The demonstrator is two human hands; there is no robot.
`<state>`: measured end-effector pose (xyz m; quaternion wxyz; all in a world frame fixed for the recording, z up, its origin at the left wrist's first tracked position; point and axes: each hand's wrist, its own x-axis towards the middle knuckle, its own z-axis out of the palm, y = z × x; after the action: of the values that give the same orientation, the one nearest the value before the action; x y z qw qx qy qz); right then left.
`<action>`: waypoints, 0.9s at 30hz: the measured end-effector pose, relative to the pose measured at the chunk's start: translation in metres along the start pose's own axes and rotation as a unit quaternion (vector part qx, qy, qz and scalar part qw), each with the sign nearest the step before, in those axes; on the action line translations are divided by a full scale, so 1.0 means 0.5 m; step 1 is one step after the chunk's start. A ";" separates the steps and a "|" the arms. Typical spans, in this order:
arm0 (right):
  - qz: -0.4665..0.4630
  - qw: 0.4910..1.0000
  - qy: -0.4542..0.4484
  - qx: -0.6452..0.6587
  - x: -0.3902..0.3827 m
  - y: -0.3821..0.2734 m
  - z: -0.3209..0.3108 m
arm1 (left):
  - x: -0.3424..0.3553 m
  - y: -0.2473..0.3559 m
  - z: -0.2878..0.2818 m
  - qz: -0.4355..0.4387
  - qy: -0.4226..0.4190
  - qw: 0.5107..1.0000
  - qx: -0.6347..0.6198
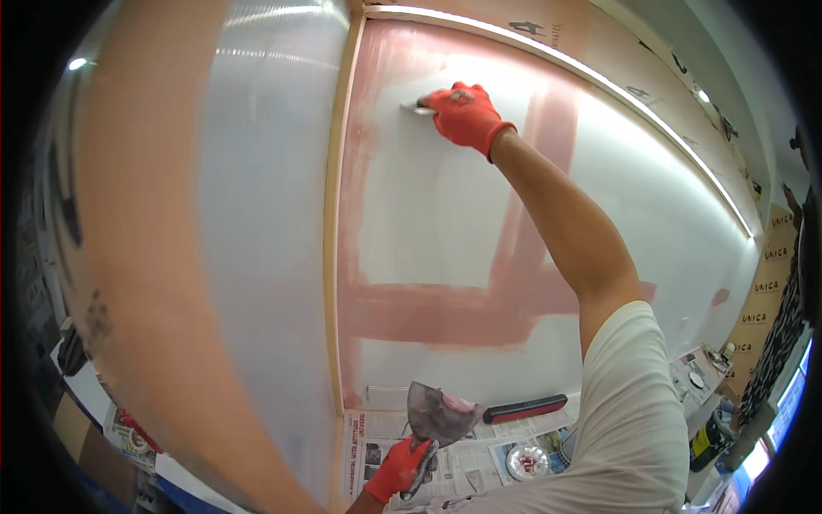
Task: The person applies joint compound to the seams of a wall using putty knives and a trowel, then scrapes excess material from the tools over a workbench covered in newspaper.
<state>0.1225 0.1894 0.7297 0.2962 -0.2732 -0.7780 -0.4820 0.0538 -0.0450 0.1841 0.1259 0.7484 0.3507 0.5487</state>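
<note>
My right hand (467, 117), in a red glove, is raised high against the upper left part of a white wall panel (424, 197). It is closed around a putty knife (417, 108), whose blade meets the panel; the handle is mostly hidden in the glove. Bands of pink filler (428, 310) run along the panel's left side and across it. Low down, my left hand (398, 469), also gloved in red, grips a broad putty knife (437, 417) by its dark handle. A lump of pink filler (460, 403) sits on that blade.
A wooden strip (336, 223) borders the panel on the left, beside a translucent sheet (265, 197). A light strip (591, 77) runs along the top. Below, newspaper (479, 467) bears a black-and-red long tool (525, 409) and a round clear container (527, 461). A bucket (711, 441) stands right.
</note>
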 end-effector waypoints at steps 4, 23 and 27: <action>-0.037 0.989 0.092 0.110 -0.146 -0.022 0.014 | -0.029 -0.079 0.045 -0.043 0.060 0.994 -0.082; 0.396 0.289 -0.048 0.870 -1.078 -0.371 0.023 | 0.104 0.220 0.137 0.069 0.080 0.950 0.295; 0.391 0.337 -0.047 0.855 -1.150 -0.349 0.030 | 0.091 0.252 0.172 -0.020 0.025 0.931 0.364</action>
<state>0.3837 0.0555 0.2051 0.4853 -0.1661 -0.5814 0.6316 0.1876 -0.0889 0.2580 -0.1537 0.7217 0.5441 0.3994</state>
